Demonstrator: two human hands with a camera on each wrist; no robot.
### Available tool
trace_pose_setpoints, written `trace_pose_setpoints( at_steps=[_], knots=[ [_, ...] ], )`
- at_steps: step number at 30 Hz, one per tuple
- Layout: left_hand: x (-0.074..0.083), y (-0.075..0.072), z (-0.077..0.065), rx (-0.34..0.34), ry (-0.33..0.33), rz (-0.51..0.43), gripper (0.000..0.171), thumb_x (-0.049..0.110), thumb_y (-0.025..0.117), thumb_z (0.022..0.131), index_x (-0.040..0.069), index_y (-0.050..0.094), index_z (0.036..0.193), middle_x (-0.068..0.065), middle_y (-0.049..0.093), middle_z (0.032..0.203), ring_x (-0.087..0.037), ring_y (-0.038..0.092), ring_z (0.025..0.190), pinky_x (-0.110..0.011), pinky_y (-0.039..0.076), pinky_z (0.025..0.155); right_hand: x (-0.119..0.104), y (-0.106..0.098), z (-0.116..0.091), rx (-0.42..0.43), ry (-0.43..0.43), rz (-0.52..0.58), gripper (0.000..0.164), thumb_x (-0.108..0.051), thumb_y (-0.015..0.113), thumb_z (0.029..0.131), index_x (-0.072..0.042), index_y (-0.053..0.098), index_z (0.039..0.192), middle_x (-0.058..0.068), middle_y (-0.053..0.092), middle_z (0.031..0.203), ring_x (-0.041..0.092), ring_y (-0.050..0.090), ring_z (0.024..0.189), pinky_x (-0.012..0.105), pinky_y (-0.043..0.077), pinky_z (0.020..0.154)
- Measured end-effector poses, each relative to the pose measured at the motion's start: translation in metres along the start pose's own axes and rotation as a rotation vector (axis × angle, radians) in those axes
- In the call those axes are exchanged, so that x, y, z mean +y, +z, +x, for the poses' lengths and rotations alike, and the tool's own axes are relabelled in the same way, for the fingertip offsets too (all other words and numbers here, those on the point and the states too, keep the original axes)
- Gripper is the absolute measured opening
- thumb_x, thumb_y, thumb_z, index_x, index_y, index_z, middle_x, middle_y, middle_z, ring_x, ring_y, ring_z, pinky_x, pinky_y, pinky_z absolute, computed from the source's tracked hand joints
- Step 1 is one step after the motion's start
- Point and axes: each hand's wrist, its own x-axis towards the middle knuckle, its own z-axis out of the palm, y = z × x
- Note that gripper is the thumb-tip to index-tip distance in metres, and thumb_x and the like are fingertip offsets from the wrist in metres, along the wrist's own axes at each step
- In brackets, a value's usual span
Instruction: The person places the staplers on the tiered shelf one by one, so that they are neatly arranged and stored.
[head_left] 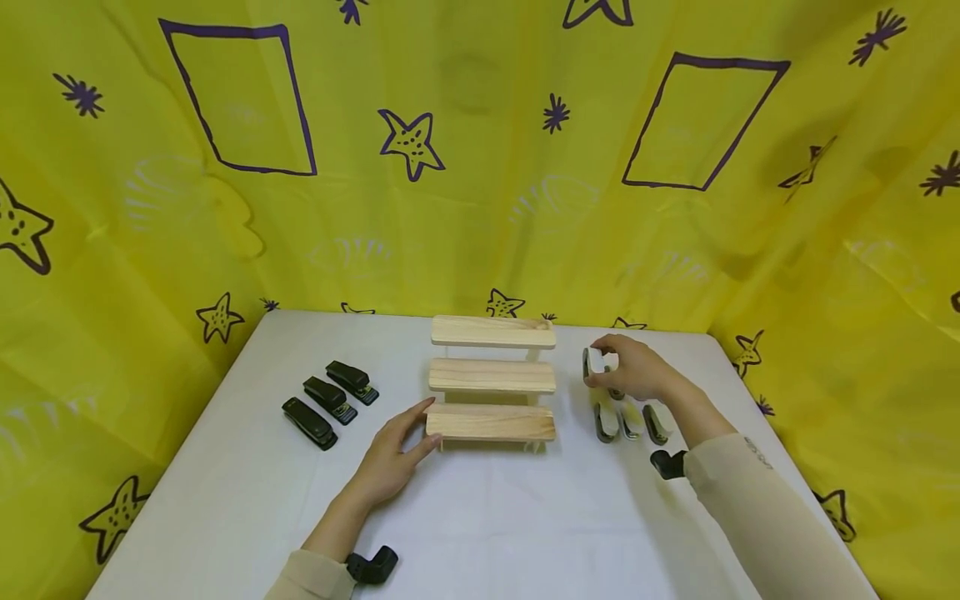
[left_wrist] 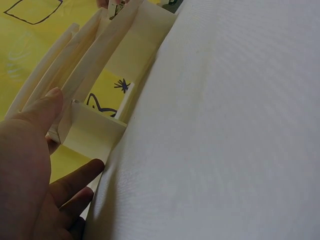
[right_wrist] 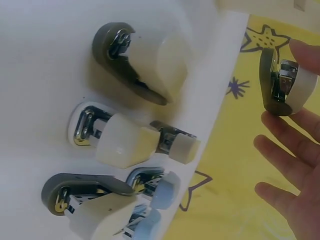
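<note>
A three-step wooden stand (head_left: pixel 491 377) is in the middle of the table. My left hand (head_left: pixel 390 454) holds the left end of its lowest board (head_left: pixel 495 422); in the left wrist view the thumb (left_wrist: pixel 47 107) lies along that board's end. To the stand's right, my right hand (head_left: pixel 633 367) pinches a small stapler (right_wrist: pixel 282 85) with a white top and a dark grey base, raised off the tabletop. Beneath that hand are more small staplers, among them a cream-and-grey one (right_wrist: pixel 150 62), a white one (right_wrist: pixel 117 137) and a pale blue one (right_wrist: pixel 162 190).
Three black staplers (head_left: pixel 332 396) lie in a slanted row on the white table (head_left: pixel 225 500), left of the stand. A yellow curtain (head_left: pixel 480 208) with drawn stars surrounds the table at the back and sides.
</note>
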Motion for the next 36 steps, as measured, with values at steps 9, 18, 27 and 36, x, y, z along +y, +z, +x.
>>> trace_pose_setpoints(
  at_steps=[9, 18, 27, 36],
  knots=[
    [0.0, 0.001, -0.001, -0.002, -0.004, 0.002, 0.065, 0.052, 0.066, 0.098, 0.043, 0.04, 0.157, -0.002, 0.05, 0.159, -0.035, 0.036, 0.154, -0.065, 0.026, 0.124, -0.017, -0.008, -0.004, 0.026, -0.037, 0.006, 0.08, -0.049, 0.076, 0.092, -0.005, 0.048, 0.152, 0.025, 0.052, 0.151, 0.048, 0.049, 0.138, 0.068, 0.042, 0.11],
    [0.0, 0.002, -0.002, -0.003, -0.008, -0.006, 0.065, 0.054, 0.065, 0.098, 0.042, 0.04, 0.158, -0.001, 0.048, 0.161, -0.035, 0.036, 0.154, -0.065, 0.026, 0.125, -0.032, -0.016, -0.004, 0.047, -0.086, 0.024, 0.083, -0.054, 0.072, 0.094, -0.005, 0.044, 0.155, 0.023, 0.049, 0.152, 0.047, 0.045, 0.141, 0.067, 0.04, 0.113],
    [0.0, 0.002, -0.003, 0.004, 0.0, 0.007, 0.065, 0.053, 0.065, 0.098, 0.043, 0.04, 0.158, -0.002, 0.048, 0.16, -0.036, 0.036, 0.153, -0.066, 0.026, 0.124, -0.045, -0.024, -0.004, 0.063, -0.113, 0.041, 0.083, -0.056, 0.067, 0.097, -0.005, 0.041, 0.157, 0.022, 0.046, 0.157, 0.046, 0.042, 0.145, 0.067, 0.037, 0.116],
    [0.001, 0.003, -0.004, 0.01, -0.002, 0.011, 0.065, 0.054, 0.065, 0.098, 0.044, 0.04, 0.157, -0.002, 0.049, 0.16, -0.036, 0.037, 0.153, -0.066, 0.027, 0.123, -0.058, -0.028, 0.0, 0.073, -0.127, 0.055, 0.08, -0.052, 0.067, 0.098, -0.007, 0.041, 0.158, 0.02, 0.045, 0.158, 0.044, 0.041, 0.147, 0.067, 0.036, 0.118]
  ],
)
